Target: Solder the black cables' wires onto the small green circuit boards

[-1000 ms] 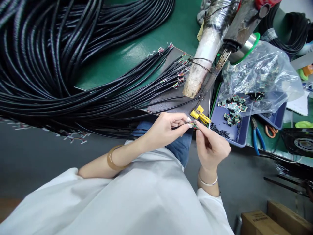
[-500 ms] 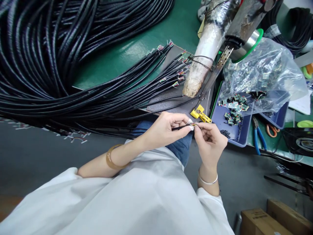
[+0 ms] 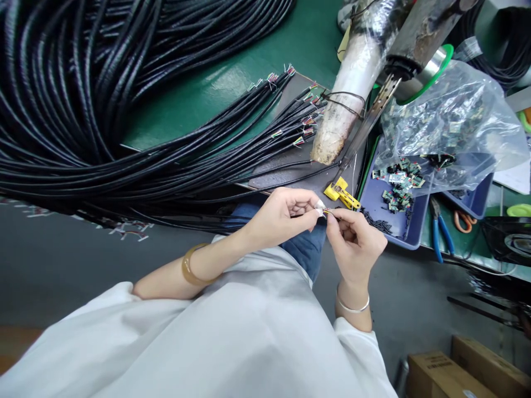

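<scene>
Between thumb and fingers, my left hand pinches the end of a black cable, where thin coloured wires come out. My right hand is closed at those wires, its thumb and forefinger pressed together on their tips. Whatever else may sit between the right fingertips is too small to make out. Just beyond the hands, a yellow clip lies at the table's edge below a soldering iron. Black cables with stripped, coloured wire ends stretch across the table on the left.
A purple tray on the right holds small circuit boards and short black tubes. Beside it are blue-handled pliers, orange-handled scissors and a plastic bag. A wrapped white tube hangs over the work area.
My left fingers have shifted slightly left along the cable end, and the left thumb has drawn back a little. Both hands stay closed at the wires. The view has moved slightly.
</scene>
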`<act>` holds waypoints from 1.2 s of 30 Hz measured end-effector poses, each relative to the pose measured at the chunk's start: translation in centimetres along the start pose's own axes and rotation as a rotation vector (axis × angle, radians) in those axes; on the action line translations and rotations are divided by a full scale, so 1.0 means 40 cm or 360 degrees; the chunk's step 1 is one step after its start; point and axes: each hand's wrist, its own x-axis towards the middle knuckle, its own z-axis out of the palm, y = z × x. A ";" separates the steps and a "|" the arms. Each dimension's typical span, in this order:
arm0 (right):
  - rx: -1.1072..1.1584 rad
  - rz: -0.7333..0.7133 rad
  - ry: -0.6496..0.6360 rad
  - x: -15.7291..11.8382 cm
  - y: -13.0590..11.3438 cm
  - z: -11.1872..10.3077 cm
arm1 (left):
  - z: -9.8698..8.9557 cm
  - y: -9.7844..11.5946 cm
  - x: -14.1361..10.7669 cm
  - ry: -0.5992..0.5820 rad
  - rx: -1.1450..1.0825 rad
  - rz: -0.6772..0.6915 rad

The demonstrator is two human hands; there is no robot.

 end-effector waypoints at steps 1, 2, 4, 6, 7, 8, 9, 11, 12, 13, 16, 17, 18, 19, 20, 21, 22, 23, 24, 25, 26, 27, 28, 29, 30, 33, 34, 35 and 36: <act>-0.0028 -0.0017 0.0020 0.000 0.000 0.000 | 0.002 -0.001 0.000 0.0018 0.0007 0.0019; -0.0059 -0.0032 0.0035 0.000 -0.001 0.001 | 0.004 -0.002 -0.001 0.0036 0.0011 0.0045; -0.0078 -0.0016 0.0033 -0.003 -0.003 0.000 | 0.006 -0.006 -0.003 0.0051 0.0026 0.0087; -0.0022 0.0079 -0.0003 -0.007 -0.007 -0.001 | 0.007 -0.010 -0.006 0.0036 0.0074 0.0102; 0.0021 0.0139 -0.0023 -0.009 -0.008 -0.001 | 0.007 -0.011 -0.008 0.0023 0.0105 0.0106; 0.0062 0.0192 -0.0039 -0.011 -0.010 -0.002 | 0.006 -0.012 -0.010 0.0022 0.0133 0.0114; 0.0096 0.0225 -0.0047 -0.012 -0.011 -0.002 | 0.005 -0.013 -0.011 0.0031 0.0153 0.0124; 0.0140 0.0230 -0.0027 -0.014 -0.014 -0.004 | 0.003 -0.012 -0.010 0.0081 0.0163 0.0145; 0.0171 0.0215 0.0038 -0.014 -0.015 -0.005 | 0.002 -0.010 -0.008 0.0108 0.0153 0.0151; 0.0220 0.0193 0.0158 -0.013 -0.015 -0.005 | 0.000 -0.009 -0.005 0.0129 0.0138 0.0154; 0.0390 0.0120 0.0635 -0.008 -0.015 -0.006 | -0.004 -0.005 0.003 0.0159 0.0088 0.0170; 0.0421 0.0113 0.0743 -0.006 -0.014 -0.005 | -0.005 -0.005 0.005 0.0161 0.0085 0.0176; 0.0432 0.0126 0.0786 -0.004 -0.014 -0.003 | -0.005 -0.006 0.007 0.0165 0.0092 0.0179; 0.0427 0.0158 0.0766 -0.003 -0.013 0.001 | -0.005 -0.007 0.009 0.0170 0.0106 0.0181; 0.0424 0.0212 0.0697 -0.003 -0.012 0.005 | -0.005 -0.009 0.010 0.0174 0.0128 0.0183; 0.0428 0.0271 0.0600 -0.003 -0.011 0.010 | -0.004 -0.011 0.011 0.0179 0.0158 0.0186; 0.0437 0.0326 0.0487 -0.003 -0.010 0.016 | -0.003 -0.013 0.013 0.0194 0.0194 0.0193; 0.0442 0.0365 0.0376 -0.004 -0.009 0.023 | -0.001 -0.015 0.015 0.0220 0.0233 0.0201; 0.0439 0.0384 0.0287 -0.004 -0.007 0.029 | 0.000 -0.017 0.017 0.0258 0.0272 0.0209; 0.0423 0.0379 0.0234 -0.004 -0.005 0.034 | 0.002 -0.017 0.019 0.0305 0.0308 0.0217; 0.0395 0.0352 0.0220 -0.003 -0.004 0.039 | 0.004 -0.017 0.022 0.0354 0.0336 0.0226; 0.0356 0.0307 0.0237 -0.002 -0.002 0.042 | 0.006 -0.017 0.024 0.0399 0.0359 0.0238; 0.0312 0.0253 0.0265 -0.001 -0.001 0.044 | 0.008 -0.016 0.026 0.0431 0.0376 0.0252; 0.0271 0.0200 0.0291 0.001 -0.001 0.045 | 0.009 -0.014 0.027 0.0452 0.0391 0.0268; 0.0237 0.0156 0.0309 0.004 -0.001 0.045 | 0.011 -0.013 0.029 0.0468 0.0405 0.0283; 0.0168 0.0093 0.0306 0.012 -0.002 0.040 | 0.014 -0.009 0.031 0.0505 0.0429 0.0299; 0.0156 0.0088 0.0298 0.014 -0.002 0.039 | 0.015 -0.008 0.032 0.0514 0.0429 0.0295; 0.0147 0.0087 0.0294 0.016 -0.002 0.038 | 0.015 -0.007 0.033 0.0519 0.0427 0.0290; 0.0143 0.0087 0.0291 0.018 -0.001 0.037 | 0.015 -0.005 0.034 0.0517 0.0424 0.0284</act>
